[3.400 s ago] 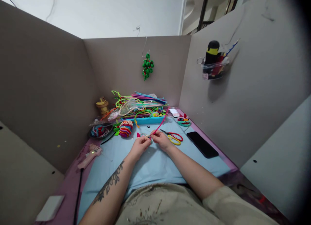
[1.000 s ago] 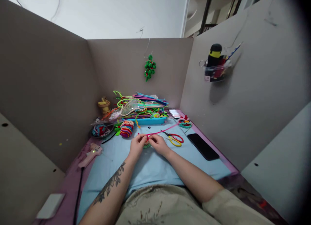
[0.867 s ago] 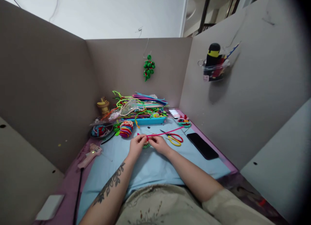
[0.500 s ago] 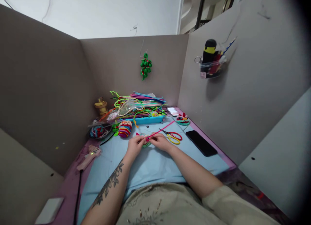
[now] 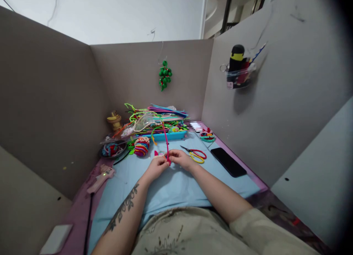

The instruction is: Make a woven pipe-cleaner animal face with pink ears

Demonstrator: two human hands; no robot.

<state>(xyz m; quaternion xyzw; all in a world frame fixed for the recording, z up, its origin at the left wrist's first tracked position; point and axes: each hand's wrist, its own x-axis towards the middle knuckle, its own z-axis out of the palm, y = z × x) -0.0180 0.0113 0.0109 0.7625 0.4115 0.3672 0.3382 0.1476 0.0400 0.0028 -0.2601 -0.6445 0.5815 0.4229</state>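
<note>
My left hand (image 5: pixel 157 167) and my right hand (image 5: pixel 180 159) meet at the middle of the light blue cloth (image 5: pixel 176 189). Between their closed fingertips is the bent lower end of a pink-red pipe cleaner (image 5: pixel 166 139), whose long free end points up and away. A small item with a pink-red tip (image 5: pixel 156 153) lies just behind my left fingers, partly hidden by them. Scissors (image 5: pixel 197 155) with red and yellow handles lie beyond my right hand. A striped multicoloured ball shape (image 5: pixel 142 146) sits to the left.
Behind is a blue tray (image 5: pixel 176 136) heaped with pipe cleaners. A black phone (image 5: pixel 228 162) lies at right. At left are a glue gun (image 5: pixel 101 178) and a dark bowl (image 5: pixel 113 150). Grey panels (image 5: pixel 154 56) enclose the table; a clear holder (image 5: pixel 241 76) hangs on the right one.
The pipe cleaner's free end has swung from pointing right to pointing away from me. My left hand has shifted slightly right and nearer, and the small item behind the fingers shows differently.
</note>
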